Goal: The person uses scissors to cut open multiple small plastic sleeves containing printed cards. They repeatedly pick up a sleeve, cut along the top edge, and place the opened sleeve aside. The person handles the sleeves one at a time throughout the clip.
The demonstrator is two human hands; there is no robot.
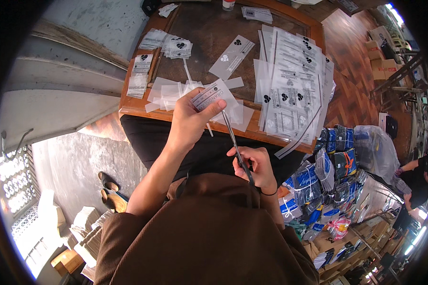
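Pinched between the thumb and fingers of my left hand point(185, 121) is a small whitish printed label point(217, 96), held over the table's near edge. My right hand point(257, 167) grips a pair of dark-handled scissors point(232, 136). The long blades point up and away, with their tips at the label's lower edge by my left thumb. The blades look close together; whether they have the label between them I cannot tell. Beneath the label lie loose translucent pieces and strips point(169, 95). A larger printed piece point(232, 57) lies just beyond.
A wooden table point(202, 28) bears a thick stack of printed translucent sheets point(290, 90) at right. Small cut labels point(178, 46) lie in piles at left. Bundled blue packs point(306, 183) crowd the right floor, where another person point(416, 183) works. Shoes point(110, 190) stand at left.
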